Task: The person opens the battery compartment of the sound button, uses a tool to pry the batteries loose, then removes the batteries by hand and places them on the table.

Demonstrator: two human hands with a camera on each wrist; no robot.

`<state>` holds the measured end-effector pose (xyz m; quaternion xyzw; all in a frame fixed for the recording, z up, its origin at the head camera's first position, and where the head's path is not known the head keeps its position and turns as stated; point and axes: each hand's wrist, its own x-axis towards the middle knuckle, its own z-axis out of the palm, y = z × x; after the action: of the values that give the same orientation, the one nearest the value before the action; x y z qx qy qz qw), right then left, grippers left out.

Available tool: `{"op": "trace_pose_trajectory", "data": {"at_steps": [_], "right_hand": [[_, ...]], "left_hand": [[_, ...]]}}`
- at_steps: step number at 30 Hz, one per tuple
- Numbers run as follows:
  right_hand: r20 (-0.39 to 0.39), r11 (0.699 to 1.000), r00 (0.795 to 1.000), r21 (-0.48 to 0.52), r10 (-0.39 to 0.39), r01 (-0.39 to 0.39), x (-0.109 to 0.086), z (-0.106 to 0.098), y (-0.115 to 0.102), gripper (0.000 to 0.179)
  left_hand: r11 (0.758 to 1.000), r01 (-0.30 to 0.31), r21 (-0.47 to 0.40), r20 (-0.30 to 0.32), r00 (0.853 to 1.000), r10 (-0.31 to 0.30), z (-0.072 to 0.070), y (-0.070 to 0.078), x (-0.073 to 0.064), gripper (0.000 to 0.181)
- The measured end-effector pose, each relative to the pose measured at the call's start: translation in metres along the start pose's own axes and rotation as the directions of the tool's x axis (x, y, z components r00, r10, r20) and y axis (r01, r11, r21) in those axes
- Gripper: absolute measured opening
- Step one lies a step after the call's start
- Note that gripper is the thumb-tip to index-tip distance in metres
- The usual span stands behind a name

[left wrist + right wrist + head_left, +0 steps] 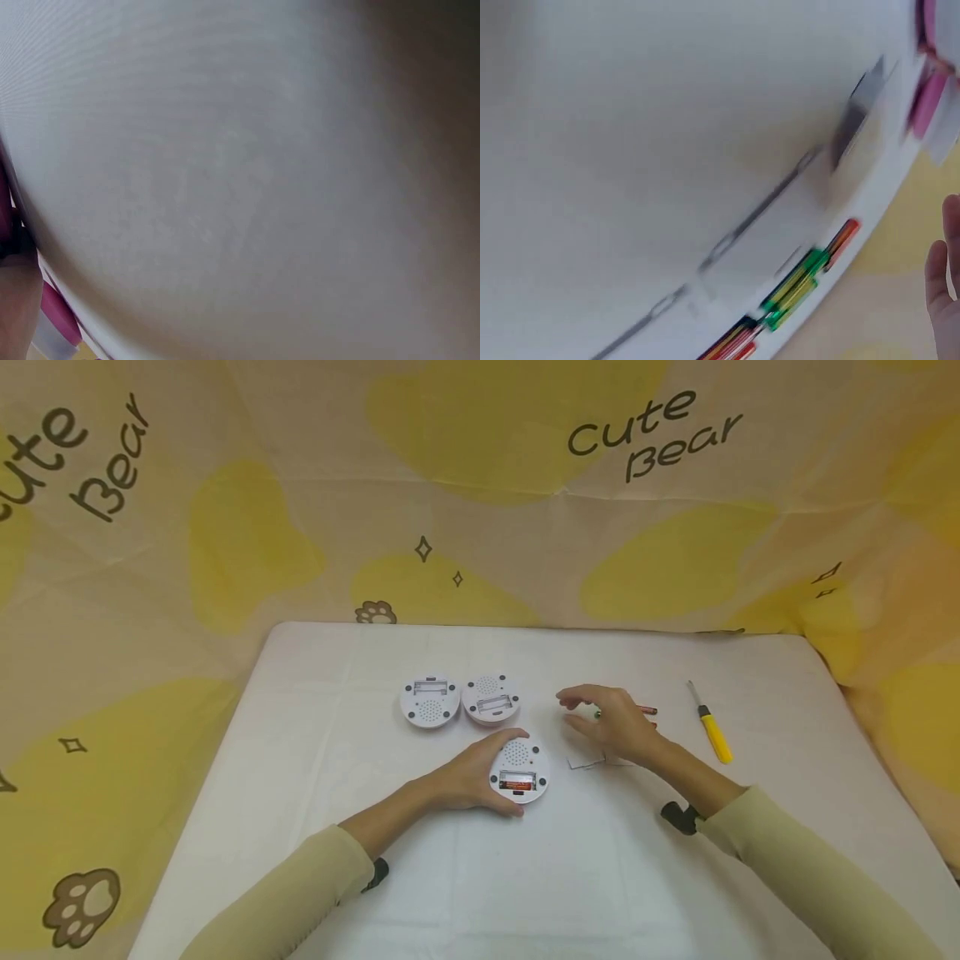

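My left hand (pixel 474 775) grips a round white device (pixel 517 752) with a dotted speaker grille, thumb and fingers around its sides. Its battery bay faces up, and one orange battery (pixel 517 785) lies in the lower slot. To the right, my right hand (pixel 613 720) hovers over loose batteries (pixel 648 710), fingers loosely bent and nothing between them. In the right wrist view, green and yellow batteries (pixel 793 289) and red ones lie on the table, with my fingers (pixel 952 247) apart from them at the edge. The left wrist view shows mostly bare tabletop.
Two more round white devices, one at left (pixel 430 703) and one beside it (pixel 491 698), lie with battery bays up and vacant. Thin white covers (pixel 585 760) lie below my right hand. A yellow-handled screwdriver (pixel 715 735) is at the right. A patterned cloth (pixel 480 485) hangs behind the table.
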<state>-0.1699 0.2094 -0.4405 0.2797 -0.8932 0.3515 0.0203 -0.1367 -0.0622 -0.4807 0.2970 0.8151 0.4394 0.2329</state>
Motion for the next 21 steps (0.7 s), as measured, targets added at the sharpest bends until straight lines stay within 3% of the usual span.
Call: {"op": "trace_pose_trajectory", "data": {"at_steps": [4, 12, 21], "right_hand": [[0.0, 0.996, 0.998, 0.074, -0.057, 0.057, -0.006, 0.007, -0.015, 0.032], [0.072, 0.978, 0.992, 0.187, -0.107, 0.092, -0.017, 0.026, -0.042, 0.034], [0.115, 0.965, 0.977, 0.212, -0.181, 0.154, -0.023, 0.044, -0.047, 0.033]], "left_hand": [[1.0, -0.012, -0.003, 0.001, 1.0, 0.012, 0.0, 0.0, 0.0, 0.107], [1.0, -0.02, -0.001, 0.004, 1.0, 0.02, 0.0, -0.001, 0.0, 0.106], [1.0, -0.016, -0.004, -0.006, 1.0, 0.016, 0.001, -0.002, 0.0, 0.103]]}}
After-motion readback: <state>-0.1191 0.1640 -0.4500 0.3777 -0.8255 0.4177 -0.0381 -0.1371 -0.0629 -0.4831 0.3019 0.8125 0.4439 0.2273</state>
